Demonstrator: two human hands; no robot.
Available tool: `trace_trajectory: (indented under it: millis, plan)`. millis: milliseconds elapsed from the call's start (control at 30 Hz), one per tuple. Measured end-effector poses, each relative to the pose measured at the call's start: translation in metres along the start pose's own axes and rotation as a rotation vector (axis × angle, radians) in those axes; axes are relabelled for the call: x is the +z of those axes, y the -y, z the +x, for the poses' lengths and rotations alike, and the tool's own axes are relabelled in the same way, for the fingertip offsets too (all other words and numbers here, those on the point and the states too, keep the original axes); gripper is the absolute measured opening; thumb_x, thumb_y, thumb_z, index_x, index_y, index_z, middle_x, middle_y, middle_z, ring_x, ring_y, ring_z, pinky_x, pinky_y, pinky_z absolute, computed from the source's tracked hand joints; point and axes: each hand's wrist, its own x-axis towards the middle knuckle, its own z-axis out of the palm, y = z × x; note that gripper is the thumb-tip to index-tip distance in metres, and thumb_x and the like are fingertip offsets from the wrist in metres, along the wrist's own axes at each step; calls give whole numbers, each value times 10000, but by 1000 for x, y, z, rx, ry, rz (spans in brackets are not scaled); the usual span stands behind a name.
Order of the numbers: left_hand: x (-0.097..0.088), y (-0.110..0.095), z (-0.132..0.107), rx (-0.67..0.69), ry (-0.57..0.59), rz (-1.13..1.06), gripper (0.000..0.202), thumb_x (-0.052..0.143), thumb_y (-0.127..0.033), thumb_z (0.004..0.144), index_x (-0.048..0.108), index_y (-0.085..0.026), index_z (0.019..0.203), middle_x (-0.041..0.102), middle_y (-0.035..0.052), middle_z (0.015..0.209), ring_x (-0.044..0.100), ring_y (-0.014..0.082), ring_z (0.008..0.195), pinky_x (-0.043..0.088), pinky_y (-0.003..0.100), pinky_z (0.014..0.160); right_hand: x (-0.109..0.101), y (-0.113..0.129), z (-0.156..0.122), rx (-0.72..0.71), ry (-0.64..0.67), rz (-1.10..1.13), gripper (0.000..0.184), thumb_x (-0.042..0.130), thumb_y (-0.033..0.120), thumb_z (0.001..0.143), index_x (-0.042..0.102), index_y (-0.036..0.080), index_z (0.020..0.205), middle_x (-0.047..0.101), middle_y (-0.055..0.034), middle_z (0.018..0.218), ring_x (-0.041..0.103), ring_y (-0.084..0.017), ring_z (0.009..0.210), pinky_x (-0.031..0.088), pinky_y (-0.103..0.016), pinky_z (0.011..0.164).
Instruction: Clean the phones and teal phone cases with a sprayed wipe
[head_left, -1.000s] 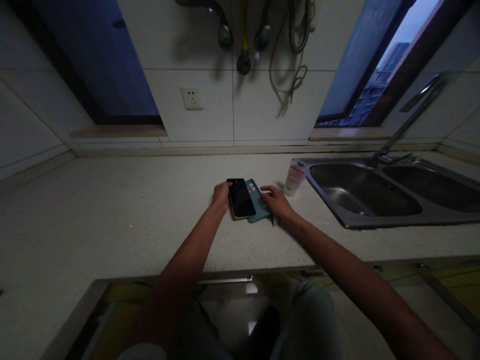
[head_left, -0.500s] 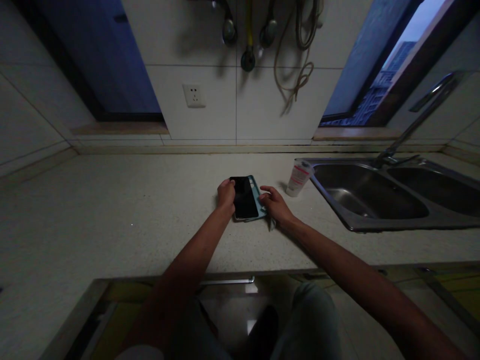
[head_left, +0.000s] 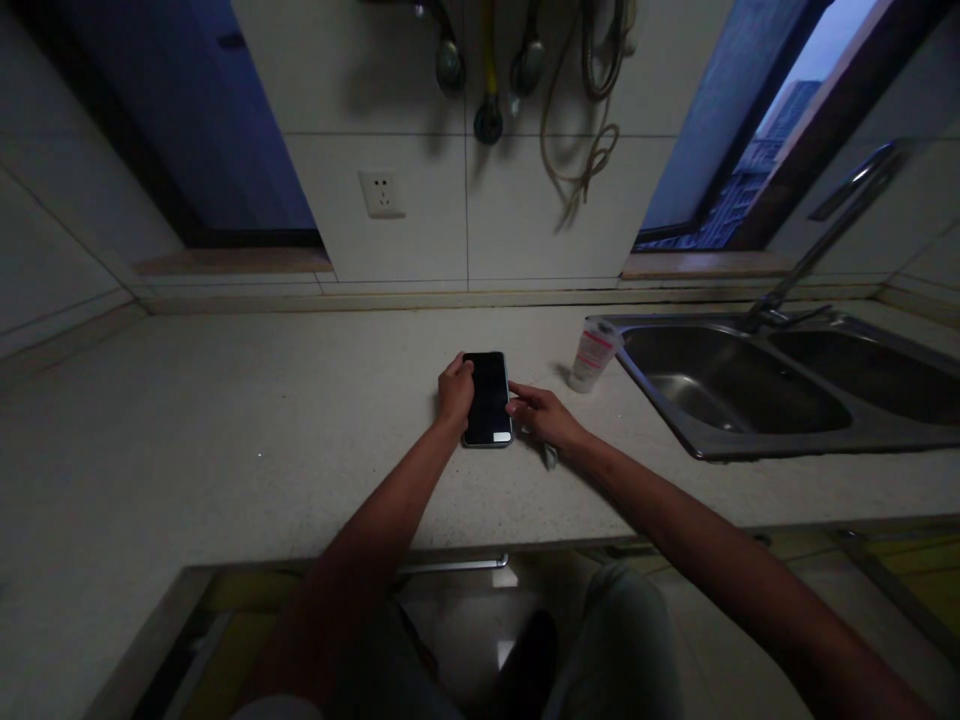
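Note:
A smartphone (head_left: 489,398) with a dark screen lies over the countertop, its long sides pointing away from me; a thin pale rim shows along its edge. My left hand (head_left: 454,393) is closed on its left side, thumb on the front. At the right edge, my right hand (head_left: 549,416) has its thumb and forefinger closed against the phone. Under that hand's heel pokes out a small greyish piece (head_left: 550,457) that I cannot identify. Most of the phone case is hidden behind the phone.
A clear plastic cup (head_left: 592,356) with red print stands tilted beside the steel double sink (head_left: 701,447). The faucet (head_left: 817,245) rises behind the sink. A wall socket (head_left: 382,194), pipe ends and a looped cord (head_left: 592,165) are on the tiled wall. The counter (head_left: 300,420) runs along the wall.
The phone has straightened and now covers the light-blue case that showed to its right. My right hand has moved slightly left onto the phone's edge. The view has shifted a little.

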Motion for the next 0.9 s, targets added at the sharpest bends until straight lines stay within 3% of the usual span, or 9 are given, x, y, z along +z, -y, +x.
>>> trace_trajectory:
  millis: [67, 133, 300, 467, 600, 800, 900]
  plan:
    - [1, -1, 0, 3, -40, -2, 159, 694, -95, 773, 725, -211, 878, 742, 30, 1007, 640, 187, 1092, 447, 244, 942, 0, 0, 0, -18, -1, -8, 572, 727, 377, 728, 696, 173, 1262, 658, -5, 782, 485, -110, 600, 348, -212, 504]
    - [1, -1, 0, -11, -45, -10, 193, 734, -106, 762, 728, -212, 922, 743, 37, 1006, 652, 191, 1067, 461, 259, 936, 0, 0, 1, -20, -2, -11, 559, 713, 366, 731, 700, 177, 1257, 651, -6, 773, 489, -112, 599, 353, -209, 495]
    - [-4, -4, 1, -219, 156, -106, 156, 792, -260, 764, 695, -158, 830, 684, 29, 731, 639, 168, 679, 528, 292, 704, 2, 4, 0, 14, -13, -19, 516, 686, 322, 737, 703, 196, 1237, 611, 6, 732, 443, -94, 530, 328, -199, 440]
    - [-7, -11, 7, -479, 242, -194, 114, 775, -129, 773, 663, -112, 772, 671, 57, 691, 625, 151, 597, 546, 298, 672, 2, 4, -1, 86, -35, 42, 517, 687, 354, 741, 693, 185, 1229, 544, 36, 672, 389, -78, 451, 292, -201, 365]
    - [-9, -15, 11, -519, 275, -235, 112, 786, -103, 769, 675, -104, 790, 689, 76, 718, 638, 152, 602, 572, 323, 742, 1, 6, -1, 86, -68, 36, 555, 773, 385, 732, 686, 182, 1241, 580, 26, 687, 421, -71, 456, 306, -200, 375]
    - [-9, -13, 12, -559, 194, -300, 102, 761, -109, 797, 660, -117, 813, 685, 69, 686, 658, 175, 624, 597, 401, 831, 0, 9, -3, 103, -7, 35, 822, 816, 394, 723, 508, 211, 1463, 539, 76, 582, 402, -69, 404, 277, -192, 363]
    - [-7, -11, 12, -537, 153, -323, 104, 753, -117, 811, 650, -121, 804, 677, 60, 669, 654, 172, 624, 600, 388, 831, 2, 9, -3, 117, 35, 3, 755, 814, 411, 719, 548, 196, 1393, 587, 58, 596, 396, -64, 386, 273, -192, 351]
